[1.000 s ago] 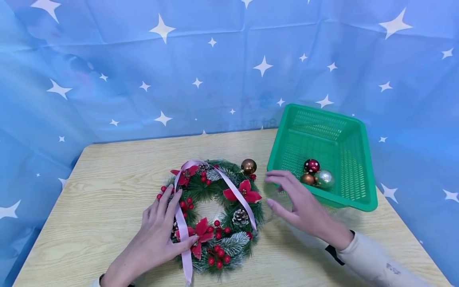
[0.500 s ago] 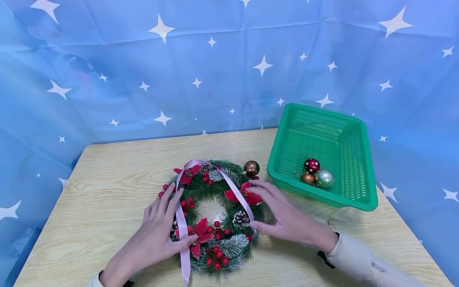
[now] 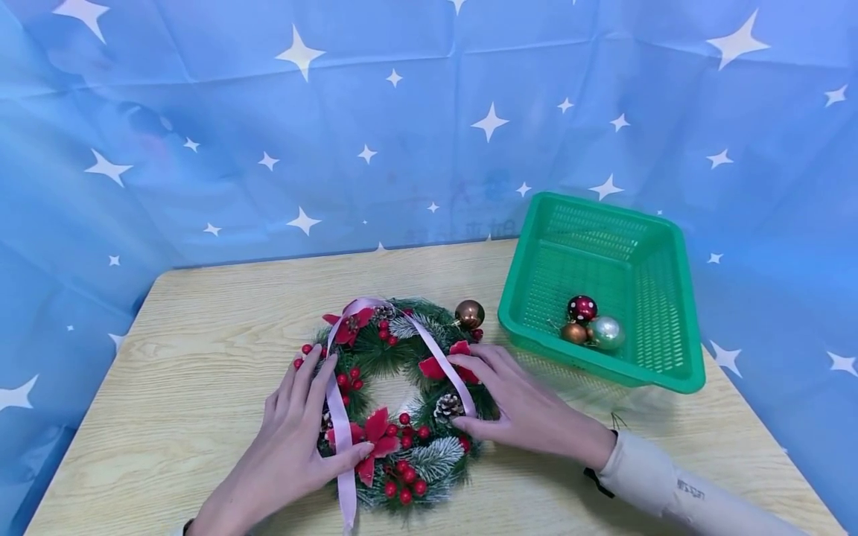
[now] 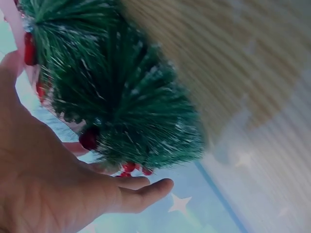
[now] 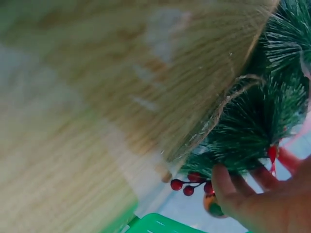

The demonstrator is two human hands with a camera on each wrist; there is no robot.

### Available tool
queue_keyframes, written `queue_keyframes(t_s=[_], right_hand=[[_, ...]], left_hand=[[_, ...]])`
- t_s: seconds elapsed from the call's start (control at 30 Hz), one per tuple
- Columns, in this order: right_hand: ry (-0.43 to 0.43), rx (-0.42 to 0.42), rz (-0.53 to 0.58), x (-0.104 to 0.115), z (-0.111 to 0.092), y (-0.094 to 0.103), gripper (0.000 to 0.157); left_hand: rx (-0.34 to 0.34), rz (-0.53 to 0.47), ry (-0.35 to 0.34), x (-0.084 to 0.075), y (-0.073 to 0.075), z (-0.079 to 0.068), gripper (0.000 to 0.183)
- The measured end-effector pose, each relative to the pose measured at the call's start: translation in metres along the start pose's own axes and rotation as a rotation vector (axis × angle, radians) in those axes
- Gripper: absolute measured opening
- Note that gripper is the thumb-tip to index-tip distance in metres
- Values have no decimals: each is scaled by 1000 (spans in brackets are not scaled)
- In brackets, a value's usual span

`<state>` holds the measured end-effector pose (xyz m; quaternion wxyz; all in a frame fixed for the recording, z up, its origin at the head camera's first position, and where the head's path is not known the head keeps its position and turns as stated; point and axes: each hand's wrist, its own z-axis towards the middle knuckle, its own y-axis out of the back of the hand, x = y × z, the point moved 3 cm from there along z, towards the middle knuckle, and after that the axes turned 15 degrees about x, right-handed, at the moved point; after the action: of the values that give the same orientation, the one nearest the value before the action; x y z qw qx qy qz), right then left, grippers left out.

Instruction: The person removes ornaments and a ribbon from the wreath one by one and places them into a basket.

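A green Christmas wreath (image 3: 380, 357) with red flowers, berries and pine cones lies flat on the table. A pale pink ribbon (image 3: 343, 435) drapes over it. My left hand (image 3: 290, 439) rests on the wreath's left side, fingers spread and thumb near the lower red flower. Across from it, my right hand (image 3: 523, 409) touches the right side. Its fingers lie over a red flower, partly hiding it, and the thumb is beside a pine cone (image 3: 448, 406). A shiny brown ball ornament (image 3: 469, 314) sits at the wreath's upper right edge.
A green plastic basket (image 3: 694, 365) stands right of the wreath. Inside are a dotted dark red ball (image 3: 582, 308), a copper ball (image 3: 573, 333) and a silver ball (image 3: 606, 333). Twine (image 5: 218, 112) trails from the wreath. A starry blue cloth (image 3: 402, 112) hangs behind the table.
My right hand has moved left from beside the basket onto the wreath's right side. The wreath and brown ball shifted slightly. My left hand stays on the left side.
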<state>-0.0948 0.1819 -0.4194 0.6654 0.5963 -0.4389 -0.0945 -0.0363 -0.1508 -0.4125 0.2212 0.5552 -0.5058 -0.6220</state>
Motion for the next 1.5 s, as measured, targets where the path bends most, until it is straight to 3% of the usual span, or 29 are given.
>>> queue_keyframes(t_s=[0.13, 0.3, 0.63, 0.97, 1.2, 1.5], right_hand=[[-17, -17, -25, 3, 1, -1, 88], [-37, -32, -38, 10, 0, -4, 87], [-42, -98, -81, 20, -5, -11, 81], [-49, -96, -58, 21, -11, -6, 83], [48, -167, -63, 13, -11, 6, 75], [121, -105, -64, 7, -6, 5, 87]], left_hand=[[-28, 18, 7, -8, 1, -4, 123], [-37, 24, 63, -15, 2, -9, 123], [-41, 49, 151, -17, -2, -9, 128], [-33, 40, 114, -15, -7, -8, 127], [-14, 31, 81, -10, -4, -4, 129], [26, -12, 14, 3, 0, 2, 130]])
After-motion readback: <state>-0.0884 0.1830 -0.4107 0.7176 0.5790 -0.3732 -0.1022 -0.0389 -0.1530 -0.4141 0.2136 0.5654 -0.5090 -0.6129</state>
